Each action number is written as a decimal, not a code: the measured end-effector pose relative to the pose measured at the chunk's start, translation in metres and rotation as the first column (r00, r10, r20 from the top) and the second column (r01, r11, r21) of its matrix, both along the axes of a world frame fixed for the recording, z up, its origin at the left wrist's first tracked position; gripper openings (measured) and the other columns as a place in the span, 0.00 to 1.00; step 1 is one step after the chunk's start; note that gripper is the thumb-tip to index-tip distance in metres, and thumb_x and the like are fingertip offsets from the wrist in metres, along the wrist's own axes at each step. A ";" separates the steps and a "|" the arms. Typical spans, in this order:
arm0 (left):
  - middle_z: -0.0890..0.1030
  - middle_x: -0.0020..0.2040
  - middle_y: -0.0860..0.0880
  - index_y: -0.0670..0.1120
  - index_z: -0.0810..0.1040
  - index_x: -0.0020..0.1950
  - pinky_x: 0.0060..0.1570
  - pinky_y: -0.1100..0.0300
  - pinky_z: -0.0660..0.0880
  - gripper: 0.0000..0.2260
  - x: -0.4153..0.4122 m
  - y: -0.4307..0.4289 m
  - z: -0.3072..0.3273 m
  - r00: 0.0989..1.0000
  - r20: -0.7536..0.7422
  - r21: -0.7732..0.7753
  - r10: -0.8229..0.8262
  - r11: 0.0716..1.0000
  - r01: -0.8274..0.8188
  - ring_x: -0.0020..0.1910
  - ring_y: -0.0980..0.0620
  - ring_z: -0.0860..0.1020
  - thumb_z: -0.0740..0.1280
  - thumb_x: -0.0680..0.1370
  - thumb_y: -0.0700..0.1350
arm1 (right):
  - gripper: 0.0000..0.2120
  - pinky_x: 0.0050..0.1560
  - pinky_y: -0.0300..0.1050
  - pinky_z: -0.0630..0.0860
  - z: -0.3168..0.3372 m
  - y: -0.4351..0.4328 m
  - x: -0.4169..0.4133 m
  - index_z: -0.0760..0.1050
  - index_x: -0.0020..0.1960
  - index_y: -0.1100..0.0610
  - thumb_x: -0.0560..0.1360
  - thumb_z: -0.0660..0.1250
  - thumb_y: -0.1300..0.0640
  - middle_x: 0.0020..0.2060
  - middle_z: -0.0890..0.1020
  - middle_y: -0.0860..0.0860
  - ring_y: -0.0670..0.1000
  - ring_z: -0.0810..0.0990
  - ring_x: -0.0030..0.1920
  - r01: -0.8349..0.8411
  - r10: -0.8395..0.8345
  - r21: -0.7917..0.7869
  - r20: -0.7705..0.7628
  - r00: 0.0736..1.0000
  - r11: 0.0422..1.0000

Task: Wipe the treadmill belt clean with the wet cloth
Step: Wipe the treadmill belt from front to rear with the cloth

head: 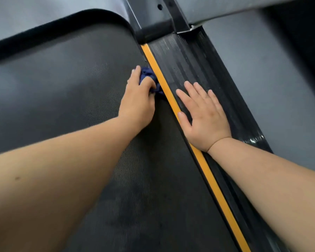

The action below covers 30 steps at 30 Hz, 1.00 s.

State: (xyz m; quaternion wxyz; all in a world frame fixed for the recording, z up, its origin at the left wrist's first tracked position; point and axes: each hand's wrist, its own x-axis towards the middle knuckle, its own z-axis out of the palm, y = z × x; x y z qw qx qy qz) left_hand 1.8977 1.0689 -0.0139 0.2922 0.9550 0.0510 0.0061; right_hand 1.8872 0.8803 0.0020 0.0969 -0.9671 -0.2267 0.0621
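Note:
The dark textured treadmill belt [65, 91] fills the left and middle of the view. My left hand [137, 100] grips a bunched dark blue cloth [149, 74] and holds it down on the belt's right edge, right against the yellow stripe [164, 82]. Most of the cloth is hidden under the hand. My right hand [202, 115] lies flat with fingers spread on the ribbed black side rail [193, 62], its thumb touching the yellow stripe.
The yellow stripe runs diagonally from upper middle to the bottom right between belt and rail. A black upright post base [158, 24] stands at the top where the rail ends. Grey floor [273, 84] lies to the right of the rail.

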 end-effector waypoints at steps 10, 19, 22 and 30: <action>0.66 0.72 0.37 0.43 0.76 0.50 0.71 0.40 0.53 0.07 -0.099 -0.012 0.001 0.856 -0.023 0.027 -0.516 0.856 0.517 0.72 0.36 0.63 0.63 0.74 0.35 | 0.25 0.76 0.53 0.46 0.003 0.001 -0.001 0.55 0.77 0.49 0.80 0.50 0.47 0.77 0.56 0.50 0.50 0.50 0.77 -0.002 0.002 0.008 -0.006 1.000 1.000; 0.67 0.71 0.37 0.43 0.75 0.48 0.70 0.43 0.59 0.06 -0.158 -0.061 -0.009 0.938 0.023 -0.007 -0.345 0.938 0.346 0.71 0.38 0.65 0.59 0.75 0.38 | 0.24 0.76 0.51 0.45 0.002 0.000 -0.002 0.55 0.77 0.50 0.81 0.48 0.51 0.77 0.55 0.49 0.49 0.49 0.77 -0.012 0.012 0.027 -0.015 1.000 1.000; 0.70 0.69 0.38 0.46 0.73 0.47 0.67 0.41 0.63 0.09 -0.170 -0.049 -0.004 0.836 0.003 0.010 -0.548 0.836 0.548 0.69 0.38 0.68 0.54 0.74 0.41 | 0.24 0.76 0.51 0.44 0.004 0.002 -0.003 0.55 0.77 0.50 0.81 0.48 0.51 0.77 0.55 0.49 0.50 0.48 0.77 -0.004 0.004 0.010 -0.013 1.000 1.000; 0.65 0.73 0.41 0.43 0.75 0.50 0.73 0.48 0.53 0.06 -0.127 -0.033 -0.009 0.993 -0.023 -0.009 -0.117 0.993 0.117 0.73 0.40 0.61 0.63 0.75 0.35 | 0.24 0.76 0.51 0.44 0.001 0.002 -0.002 0.57 0.76 0.51 0.81 0.49 0.51 0.77 0.56 0.50 0.51 0.50 0.77 -0.009 0.008 0.040 0.008 1.000 0.999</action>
